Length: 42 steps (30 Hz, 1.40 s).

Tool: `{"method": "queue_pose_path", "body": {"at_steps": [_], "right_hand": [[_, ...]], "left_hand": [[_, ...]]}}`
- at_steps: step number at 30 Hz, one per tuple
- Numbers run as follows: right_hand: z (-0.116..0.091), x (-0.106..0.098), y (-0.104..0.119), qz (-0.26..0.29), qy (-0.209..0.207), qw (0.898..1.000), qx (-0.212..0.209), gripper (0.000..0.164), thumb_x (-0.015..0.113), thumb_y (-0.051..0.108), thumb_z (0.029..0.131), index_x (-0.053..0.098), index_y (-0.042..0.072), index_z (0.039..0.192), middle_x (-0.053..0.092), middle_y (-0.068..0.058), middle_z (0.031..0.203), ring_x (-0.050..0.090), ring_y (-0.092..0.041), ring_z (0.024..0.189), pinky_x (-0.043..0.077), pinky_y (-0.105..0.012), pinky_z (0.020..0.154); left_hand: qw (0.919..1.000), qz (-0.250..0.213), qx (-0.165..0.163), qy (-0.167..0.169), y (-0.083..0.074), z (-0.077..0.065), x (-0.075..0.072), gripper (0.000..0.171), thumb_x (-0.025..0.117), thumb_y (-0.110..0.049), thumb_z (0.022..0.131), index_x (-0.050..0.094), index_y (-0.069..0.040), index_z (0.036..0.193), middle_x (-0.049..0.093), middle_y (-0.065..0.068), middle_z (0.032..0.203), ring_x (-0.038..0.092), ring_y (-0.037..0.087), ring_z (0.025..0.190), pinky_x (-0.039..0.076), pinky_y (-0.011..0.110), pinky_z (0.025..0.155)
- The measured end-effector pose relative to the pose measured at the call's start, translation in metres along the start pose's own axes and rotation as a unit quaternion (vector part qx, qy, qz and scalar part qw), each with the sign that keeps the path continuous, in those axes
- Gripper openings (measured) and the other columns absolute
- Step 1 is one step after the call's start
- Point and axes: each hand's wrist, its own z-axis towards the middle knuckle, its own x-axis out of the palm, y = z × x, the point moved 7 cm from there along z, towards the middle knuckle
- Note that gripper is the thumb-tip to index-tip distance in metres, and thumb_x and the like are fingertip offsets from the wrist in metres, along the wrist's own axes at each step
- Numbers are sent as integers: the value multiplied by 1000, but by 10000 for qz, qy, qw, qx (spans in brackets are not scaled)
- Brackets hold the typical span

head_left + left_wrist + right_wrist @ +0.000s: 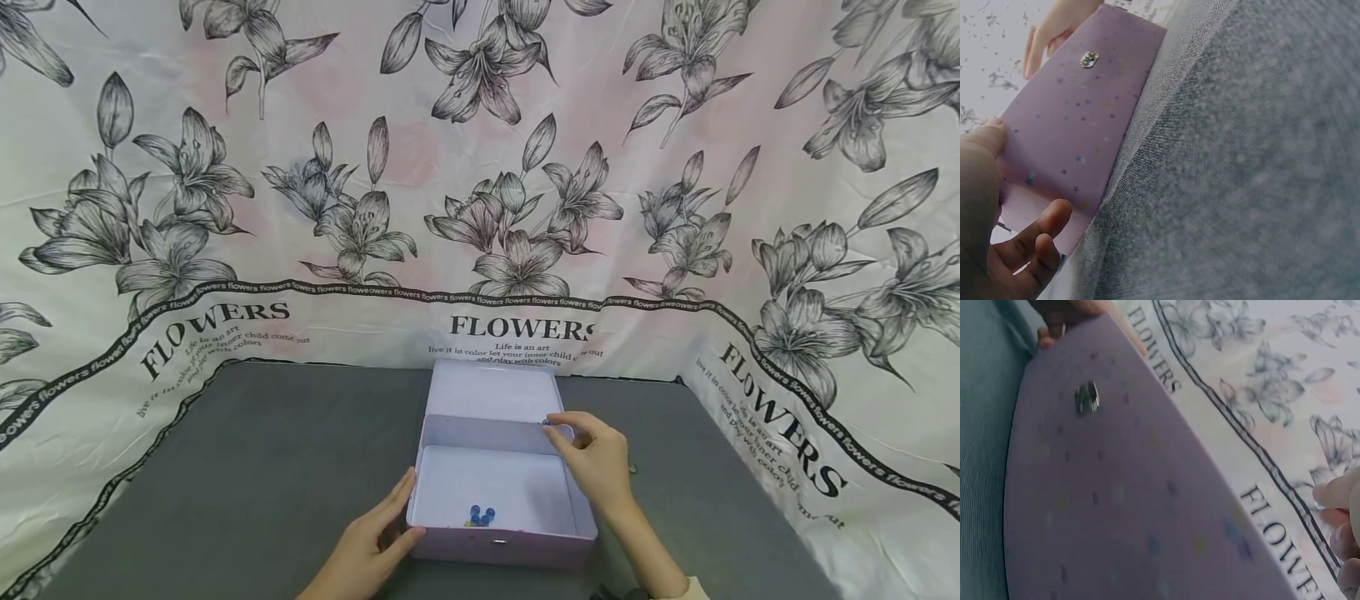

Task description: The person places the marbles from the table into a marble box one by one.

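A light purple box (500,546) with small printed stars and a metal clasp stands with its lid (491,392) folded back. My left hand (369,542) grips its near left corner, the thumb at the front and fingers along the side. Several blue beads (481,516) lie inside near the front wall, with a bit of yellow-green beside them. Above the box's right side, my right hand (596,458) pinches one small blue bead (547,422) between thumb and index finger. In the right wrist view, those fingers show only at the edge.
The box stands on a dark grey cloth-covered table (300,450). Behind and beside it hangs a white curtain (517,329) with printed flowers and lettering. A small object (633,469), too small to make out, lies just right of the right hand.
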Motion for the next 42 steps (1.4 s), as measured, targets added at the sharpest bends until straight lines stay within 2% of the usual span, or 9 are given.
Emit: {"method": "queue_pose_path", "body": {"at_steps": [5,7,14,17,21,28,35,37,42], "right_hand": [[3,16,11,5,104,9998,-141,18,90,5,84,84,13,100,79,1,90,37,3,45,32,-20,41],[4,20,15,-51,178,9997,-147,18,90,6,84,84,12,100,80,0,91,37,3,44,33,-20,41],[11,38,19,-165,605,9980,39,16,89,7,86,84,10,101,80,-2,92,35,3,43,32,-21,43],[12,46,15,-152,760,9968,177,15,88,7,86,84,10,101,81,-2,92,35,2,41,31,-21,42],[7,57,7,-235,1068,9931,433,13,88,8,86,85,11,98,81,-2,91,39,-1,42,32,-22,42],[-2,75,-5,-529,1824,9796,658,8,89,8,85,85,10,91,81,0,91,47,-3,51,39,-22,49],[-11,88,-14,-1016,2574,9572,844,6,87,7,85,84,9,90,80,1,87,71,-23,79,58,-44,74],[-14,92,-15,-1178,2758,9498,892,7,87,7,84,84,10,89,79,2,86,74,-27,95,57,-51,85],[-18,98,-15,-1380,3051,9376,938,9,87,5,82,83,8,90,79,-1,87,74,-30,95,59,-53,85]], "left_hand": [[9998,110,181,30,-3,3,4,75,69,-49,101,44,-14,162,38,3,168,53,23,141,54,32,102],[9997,16,219,92,-4,4,6,76,69,-49,101,43,-13,163,37,2,168,49,25,144,54,30,101],[9993,-102,339,72,-5,3,5,73,68,-44,103,42,-10,162,38,8,168,53,27,140,51,23,86],[9992,-175,338,100,-4,2,4,73,69,-42,103,41,-10,163,36,8,168,61,15,123,51,22,78],[9991,-242,330,116,-4,0,2,73,70,-41,103,42,-10,163,37,9,168,58,7,104,49,20,69],[9991,-117,419,-31,-3,-2,-1,72,70,-40,103,44,-8,161,39,10,167,59,10,109,49,21,72],[9987,297,377,-172,-3,-2,-2,72,68,-47,102,46,-11,161,41,3,166,51,29,143,53,40,107],[9990,276,320,-122,-2,-2,-2,73,68,-47,102,45,-11,161,40,2,166,50,30,144,52,42,108],[9994,216,244,-77,0,-3,-3,74,67,-49,102,44,-11,162,38,3,167,51,25,144,53,38,106]]}}
